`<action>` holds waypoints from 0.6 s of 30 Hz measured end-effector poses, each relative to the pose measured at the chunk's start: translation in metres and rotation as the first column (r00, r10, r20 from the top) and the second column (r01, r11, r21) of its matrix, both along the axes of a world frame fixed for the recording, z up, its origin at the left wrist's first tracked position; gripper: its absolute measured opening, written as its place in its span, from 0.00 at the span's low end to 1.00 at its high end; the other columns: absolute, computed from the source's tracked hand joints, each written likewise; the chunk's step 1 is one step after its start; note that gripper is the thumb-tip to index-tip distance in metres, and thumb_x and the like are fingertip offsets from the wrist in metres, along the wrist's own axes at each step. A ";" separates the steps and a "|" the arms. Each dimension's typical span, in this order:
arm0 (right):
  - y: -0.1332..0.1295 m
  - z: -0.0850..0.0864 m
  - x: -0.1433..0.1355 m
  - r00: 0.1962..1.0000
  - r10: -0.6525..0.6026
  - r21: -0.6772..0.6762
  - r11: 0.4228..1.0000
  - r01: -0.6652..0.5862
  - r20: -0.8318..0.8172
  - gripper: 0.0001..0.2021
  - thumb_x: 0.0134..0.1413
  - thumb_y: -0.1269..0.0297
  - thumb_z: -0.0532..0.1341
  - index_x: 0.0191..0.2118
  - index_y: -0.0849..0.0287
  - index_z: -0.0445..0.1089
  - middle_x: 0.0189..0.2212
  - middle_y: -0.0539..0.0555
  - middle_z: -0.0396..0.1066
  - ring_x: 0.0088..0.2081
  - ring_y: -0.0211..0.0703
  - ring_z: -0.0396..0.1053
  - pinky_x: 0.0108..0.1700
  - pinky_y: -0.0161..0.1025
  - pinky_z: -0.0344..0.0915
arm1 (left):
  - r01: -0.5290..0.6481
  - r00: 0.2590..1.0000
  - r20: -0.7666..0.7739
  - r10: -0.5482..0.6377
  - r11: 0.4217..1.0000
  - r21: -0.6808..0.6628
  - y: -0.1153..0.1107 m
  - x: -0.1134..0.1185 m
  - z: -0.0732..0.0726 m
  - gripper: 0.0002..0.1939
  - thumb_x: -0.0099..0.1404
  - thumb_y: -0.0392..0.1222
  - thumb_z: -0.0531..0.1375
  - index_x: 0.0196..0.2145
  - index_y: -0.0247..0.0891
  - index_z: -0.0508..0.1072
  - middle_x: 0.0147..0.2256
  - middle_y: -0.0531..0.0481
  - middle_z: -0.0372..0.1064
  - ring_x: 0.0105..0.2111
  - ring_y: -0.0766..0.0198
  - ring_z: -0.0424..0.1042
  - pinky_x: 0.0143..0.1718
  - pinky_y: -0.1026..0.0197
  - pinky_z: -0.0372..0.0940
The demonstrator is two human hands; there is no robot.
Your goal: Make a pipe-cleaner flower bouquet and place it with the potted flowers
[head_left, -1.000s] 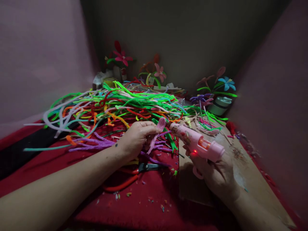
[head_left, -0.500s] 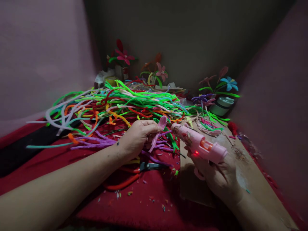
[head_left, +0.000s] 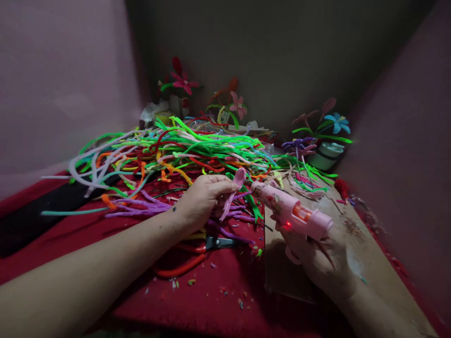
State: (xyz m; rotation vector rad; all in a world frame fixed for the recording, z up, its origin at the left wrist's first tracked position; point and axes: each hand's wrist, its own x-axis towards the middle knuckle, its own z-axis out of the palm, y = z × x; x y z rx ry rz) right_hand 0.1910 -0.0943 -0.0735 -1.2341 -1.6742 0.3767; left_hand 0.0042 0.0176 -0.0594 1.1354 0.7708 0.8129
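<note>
Between thumb and fingers, my left hand pinches a pink pipe cleaner petal with a curled upper end and strands hanging below. My right hand is wrapped round the handle of a pink glue gun, its red light lit. The gun's nozzle points left at the petal, a short gap away from it. Under my left hand, red-handled scissors lie on the red cloth. Purple pipe cleaners lie behind my left wrist.
A big heap of coloured pipe cleaners spreads across the back. Finished flowers, one blue and one pink, stand behind it. A mint-green container is at the back right. A brown board lies under my right arm. Scraps dot the cloth.
Both hands keep nearly the same pose and hold the same things. The whole view has shifted very slightly.
</note>
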 end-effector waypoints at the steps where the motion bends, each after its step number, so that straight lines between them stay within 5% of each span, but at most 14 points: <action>1: 0.000 0.000 0.000 1.000 -0.003 -0.008 1.000 0.003 -0.002 0.15 0.56 0.63 0.58 0.49 0.56 0.70 0.36 0.56 0.75 0.33 0.48 0.74 0.34 0.41 0.73 | 0.000 1.000 -0.009 0.000 1.000 0.003 0.000 0.000 0.001 0.09 0.54 0.39 0.61 0.20 0.36 0.65 0.15 0.58 0.53 0.13 0.76 0.49 0.15 0.67 0.42; 8: 0.001 0.003 -0.003 0.999 0.024 -0.038 0.999 -0.026 -0.040 0.17 0.56 0.64 0.57 0.52 0.54 0.67 0.38 0.56 0.75 0.39 0.50 0.73 0.45 0.47 0.70 | 0.011 0.999 -0.051 -0.011 1.000 -0.003 -0.001 -0.001 0.002 0.10 0.55 0.41 0.60 0.20 0.36 0.65 0.13 0.59 0.51 0.12 0.76 0.47 0.15 0.67 0.41; 18: 0.000 0.000 0.001 1.000 -0.002 -0.020 1.000 0.002 -0.015 0.17 0.54 0.64 0.59 0.50 0.54 0.69 0.31 0.55 0.75 0.24 0.42 0.71 0.24 0.36 0.70 | 0.007 1.000 -0.001 -0.007 1.000 -0.024 -0.001 -0.001 0.001 0.08 0.55 0.39 0.61 0.22 0.35 0.67 0.15 0.58 0.55 0.13 0.75 0.50 0.16 0.67 0.45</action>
